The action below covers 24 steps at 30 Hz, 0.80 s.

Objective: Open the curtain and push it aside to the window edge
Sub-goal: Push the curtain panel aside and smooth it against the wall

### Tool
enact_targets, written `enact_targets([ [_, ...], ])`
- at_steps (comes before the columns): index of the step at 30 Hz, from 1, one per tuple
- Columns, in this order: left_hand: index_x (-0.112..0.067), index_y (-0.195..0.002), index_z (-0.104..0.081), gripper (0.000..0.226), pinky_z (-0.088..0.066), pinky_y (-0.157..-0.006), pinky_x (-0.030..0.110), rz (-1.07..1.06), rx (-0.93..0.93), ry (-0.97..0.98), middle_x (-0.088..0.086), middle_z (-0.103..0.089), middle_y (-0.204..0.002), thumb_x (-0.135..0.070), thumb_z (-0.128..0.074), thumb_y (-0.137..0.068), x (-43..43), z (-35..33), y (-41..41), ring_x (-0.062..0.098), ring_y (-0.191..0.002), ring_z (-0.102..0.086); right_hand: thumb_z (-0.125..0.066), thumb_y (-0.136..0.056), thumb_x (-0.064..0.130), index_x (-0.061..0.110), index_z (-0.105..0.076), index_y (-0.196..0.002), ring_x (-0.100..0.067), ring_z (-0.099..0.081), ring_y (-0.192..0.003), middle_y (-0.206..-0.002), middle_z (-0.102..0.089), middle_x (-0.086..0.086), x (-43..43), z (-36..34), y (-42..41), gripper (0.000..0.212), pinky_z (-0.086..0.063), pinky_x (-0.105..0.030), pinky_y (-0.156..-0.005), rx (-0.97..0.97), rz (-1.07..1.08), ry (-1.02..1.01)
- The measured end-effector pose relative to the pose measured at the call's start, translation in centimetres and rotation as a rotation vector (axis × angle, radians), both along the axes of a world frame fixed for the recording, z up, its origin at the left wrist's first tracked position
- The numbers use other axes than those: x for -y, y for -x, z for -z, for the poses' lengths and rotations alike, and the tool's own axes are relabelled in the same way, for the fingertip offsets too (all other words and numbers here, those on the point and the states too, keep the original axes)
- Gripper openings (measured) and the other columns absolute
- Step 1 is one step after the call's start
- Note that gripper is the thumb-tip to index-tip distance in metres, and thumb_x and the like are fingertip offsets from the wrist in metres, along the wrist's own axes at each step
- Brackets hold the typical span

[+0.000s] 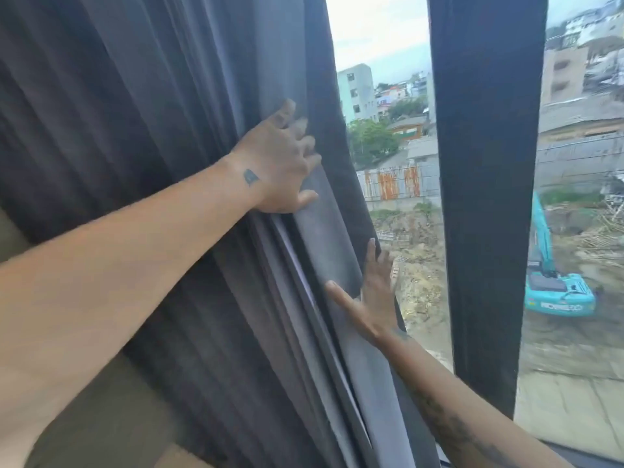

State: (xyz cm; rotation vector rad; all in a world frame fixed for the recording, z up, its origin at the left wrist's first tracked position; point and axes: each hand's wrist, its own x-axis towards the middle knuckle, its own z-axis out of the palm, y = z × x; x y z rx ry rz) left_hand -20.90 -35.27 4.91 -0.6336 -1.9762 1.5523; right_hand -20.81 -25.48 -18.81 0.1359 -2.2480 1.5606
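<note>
The dark grey curtain (152, 130) hangs in thick folds over the left half of the view, with its free edge near the middle. My left hand (277, 163) reaches across at chest height; its fingers curl into a fold by the edge and the thumb presses on the front. Lower down, my right hand (371, 298) lies flat against the edge with straight, spread fingers. The edge sits in the fork between its thumb and fingers. The window glass (398, 96) to the right of the edge is uncovered.
A dark vertical strip (489, 197), a window post or another curtain panel, splits the glass on the right. Outside are buildings, a dirt site and a teal excavator (557, 292). A beige wall (101, 417) shows at the lower left behind the folds.
</note>
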Motion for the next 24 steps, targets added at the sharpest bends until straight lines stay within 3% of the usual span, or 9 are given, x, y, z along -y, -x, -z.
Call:
enact_targets([
  [9, -0.016, -0.132, -0.050, 0.070, -0.008, -0.115, 0.052, -0.076, 0.018, -0.071, 0.015, -0.043, -0.143, -0.062, -0.023, -0.086, 8.5, 2.3, 2.8, 0.034, -0.133, -0.031, -0.046, -0.054, 0.078, 0.045, 0.011, -0.138, -0.019, 0.012, -0.143, -0.158, 0.006, -0.002, 9.3, -0.1, 4.4, 0.107, 0.002, -0.056, -0.113, -0.084, -0.259, 0.025],
  [14, -0.009, -0.131, -0.049, 0.073, -0.007, -0.115, 0.052, -0.095, 0.006, -0.085, 0.011, -0.020, -0.157, -0.063, -0.025, -0.087, 13.3, 2.7, 5.3, 0.031, -0.143, -0.014, -0.047, -0.057, 0.076, 0.052, 0.014, -0.132, -0.012, 0.014, -0.141, -0.157, 0.007, 0.003, 15.5, 0.3, 6.4, 0.101, 0.001, -0.053, -0.113, -0.111, -0.347, 0.059],
  [16, -0.008, -0.132, -0.047, 0.074, -0.006, -0.115, 0.053, -0.124, 0.003, -0.095, 0.011, -0.019, -0.157, -0.063, -0.026, -0.087, 15.8, 2.8, 6.5, 0.030, -0.145, -0.009, -0.048, -0.058, 0.076, 0.051, 0.015, -0.134, -0.005, 0.017, -0.138, -0.157, 0.008, 0.004, 18.1, 0.4, 7.5, 0.101, 0.002, -0.052, -0.113, -0.120, -0.388, 0.067],
  [24, -0.015, -0.149, -0.015, 0.069, -0.004, -0.116, 0.053, -0.268, 0.020, -0.134, 0.010, -0.015, -0.158, -0.054, -0.021, -0.093, 24.7, 4.8, 9.7, 0.030, -0.145, -0.007, -0.041, -0.066, 0.075, 0.038, 0.019, -0.135, -0.004, 0.023, -0.138, -0.156, 0.011, 0.003, 26.9, 0.8, 10.7, 0.099, 0.003, -0.046, -0.114, -0.162, -0.511, 0.040],
])
